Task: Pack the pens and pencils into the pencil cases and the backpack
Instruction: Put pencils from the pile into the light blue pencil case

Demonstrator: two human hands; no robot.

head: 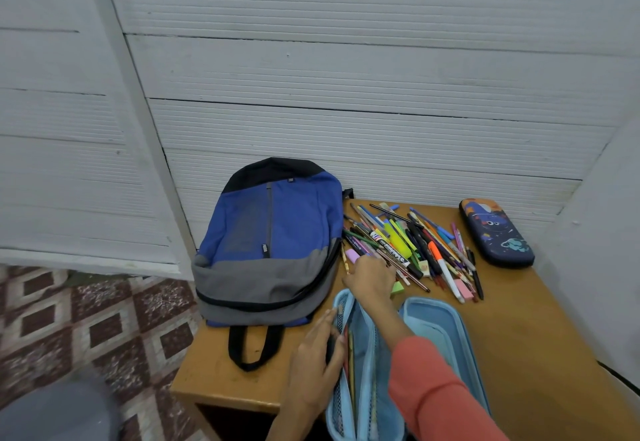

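Head view: my right hand [370, 276] was at near-left edge of pen and pencil pile [412, 246], fingertips among them; could not tell whether it gripped any. My left hand [317, 354], fingers straight, pressed left half of open light-blue pencil case [436, 329], just nearer than right hand. Blue backpack [273, 243] lay left of pile, closed dark pencil case [497, 232] to right, all on tabletop [540, 336].

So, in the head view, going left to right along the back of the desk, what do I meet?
Blue and grey backpack → pile of pens and pencils → dark blue pencil case.
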